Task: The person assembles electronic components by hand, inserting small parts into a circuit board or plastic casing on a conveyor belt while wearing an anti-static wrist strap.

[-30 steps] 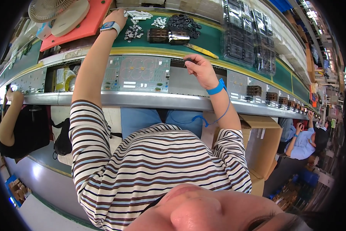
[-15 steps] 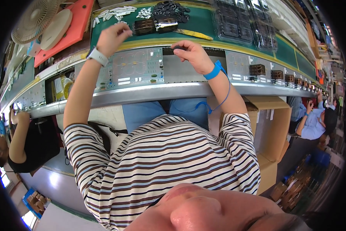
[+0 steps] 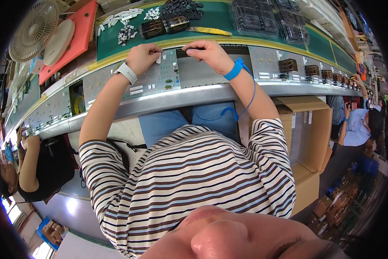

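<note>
Circuit board, grey-green and printed with white patches, lay flat on the conveyor line that ran across the front of the bench, directly ahead of the person in the striped shirt. The left hand, a white watch on its wrist, was curled over the far edge of that board with its fingers pinched on a small white part, which seemed to stand upright on the board, though the view was too small to be sure. The right hand, wearing a blue wrist strap with a blue coiled cord running down toward the lap, hovered just beside the left, over the dark plain panel next to the board; its thumb and fingers were closed together on a small dark piece, barely visible between the fingertips. Beyond the hands, on the green mat of the bench, lay scattered white parts, a heap of black parts, two dark brown blocks and a yellow tool. A fan and an orange tray stood to the far left. More boards with dark blocks sat along the line to the right, above an open cardboard box
</note>
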Demonstrator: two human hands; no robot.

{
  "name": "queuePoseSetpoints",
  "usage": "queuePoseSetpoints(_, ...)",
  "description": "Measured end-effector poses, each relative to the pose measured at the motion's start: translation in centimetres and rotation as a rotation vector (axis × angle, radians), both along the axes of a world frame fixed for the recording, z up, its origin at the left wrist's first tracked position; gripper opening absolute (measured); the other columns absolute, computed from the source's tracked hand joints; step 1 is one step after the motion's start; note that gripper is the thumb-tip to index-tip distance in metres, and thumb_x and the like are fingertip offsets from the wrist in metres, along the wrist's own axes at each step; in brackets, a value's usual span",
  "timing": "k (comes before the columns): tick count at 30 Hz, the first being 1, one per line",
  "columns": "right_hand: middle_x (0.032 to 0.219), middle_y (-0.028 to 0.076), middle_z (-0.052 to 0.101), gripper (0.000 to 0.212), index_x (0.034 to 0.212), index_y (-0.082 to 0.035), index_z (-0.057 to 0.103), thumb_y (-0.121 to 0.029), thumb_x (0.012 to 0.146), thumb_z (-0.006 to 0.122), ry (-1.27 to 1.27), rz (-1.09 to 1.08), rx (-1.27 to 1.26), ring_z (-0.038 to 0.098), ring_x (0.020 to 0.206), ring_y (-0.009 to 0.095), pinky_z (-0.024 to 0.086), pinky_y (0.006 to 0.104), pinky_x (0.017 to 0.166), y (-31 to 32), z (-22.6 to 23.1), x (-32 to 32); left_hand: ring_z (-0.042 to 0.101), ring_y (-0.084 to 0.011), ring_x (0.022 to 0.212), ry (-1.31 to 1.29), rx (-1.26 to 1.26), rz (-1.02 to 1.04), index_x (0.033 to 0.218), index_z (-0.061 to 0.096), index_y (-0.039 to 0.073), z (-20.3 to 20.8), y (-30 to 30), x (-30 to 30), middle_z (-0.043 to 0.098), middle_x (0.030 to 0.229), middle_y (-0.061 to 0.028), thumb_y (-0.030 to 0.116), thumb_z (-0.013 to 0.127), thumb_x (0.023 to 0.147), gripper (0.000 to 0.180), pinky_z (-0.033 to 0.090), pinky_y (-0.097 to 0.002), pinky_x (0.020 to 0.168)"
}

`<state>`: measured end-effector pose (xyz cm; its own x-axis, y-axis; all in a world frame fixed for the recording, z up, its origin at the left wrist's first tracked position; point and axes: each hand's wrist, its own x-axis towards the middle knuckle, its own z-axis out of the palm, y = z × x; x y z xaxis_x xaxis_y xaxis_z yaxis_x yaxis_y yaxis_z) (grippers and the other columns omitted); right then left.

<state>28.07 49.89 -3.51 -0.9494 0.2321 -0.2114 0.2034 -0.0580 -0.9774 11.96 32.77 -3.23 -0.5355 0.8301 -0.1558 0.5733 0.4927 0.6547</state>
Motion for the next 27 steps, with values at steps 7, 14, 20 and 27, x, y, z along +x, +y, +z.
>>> queuePoseSetpoints(7, 0.074, -0.004, 0.055, 0.019, 0.098, -0.006, 0.064, -0.014, 0.081, 0.060, 0.003, 0.065, 0.018, 0.044, 0.066, 0.005, 0.039, 0.0196, 0.060, -0.1, -0.2, 0.1, 0.062, -0.0228, 0.063, 0.177, 0.030, 0.023, 0.081, 0.061, 0.006, -0.9, 0.7, 0.7, 0.063, 0.070, -0.0094, 0.015, 0.059, 0.072, 0.013, 0.047, -0.0317, 0.058)
queuePoseSetpoints(14, 0.078, -0.003, 0.056, 0.018, 0.096, -0.007, 0.065, -0.014, 0.080, 0.060, 0.078, 0.208, 0.135, 0.046, 0.067, 0.005, 0.040, 0.0200, 0.060, -3.3, 1.8, -0.6, 0.060, -0.0315, 0.068, 0.369, -0.045, -0.027, 0.095, 0.057, 0.008, 0.9, -0.1, 2.0, 0.063, 0.073, -0.0137, 0.025, 0.057, 0.077, 0.026, 0.047, -0.0392, 0.061)
queuePoseSetpoints(20, 0.084, 0.012, 0.061, 0.018, 0.090, -0.002, 0.063, -0.014, 0.077, 0.060, 0.115, 0.369, 0.588, 0.058, 0.074, 0.022, 0.046, 0.0302, 0.068, -6.3, 1.9, -2.0, 0.060, -0.0299, 0.072, 0.434, 0.163, 0.185, 0.101, 0.055, 0.007, 2.4, -6.8, 2.3, 0.062, 0.084, -0.0130, 0.021, 0.055, 0.081, 0.024, 0.047, -0.0374, 0.062)
queuePoseSetpoints(27, 0.084, 0.013, 0.056, 0.017, 0.086, -0.004, 0.063, -0.017, 0.077, 0.057, 0.178, 0.491, 0.969, 0.054, 0.083, 0.031, 0.044, 0.0384, 0.073, -7.4, 1.2, -2.3, 0.058, -0.0289, 0.078, 0.787, 0.011, 0.274, 0.100, 0.055, 0.007, 1.1, -13.9, 1.8, 0.061, 0.084, -0.0110, 0.018, 0.055, 0.081, 0.022, 0.045, -0.0377, 0.071)
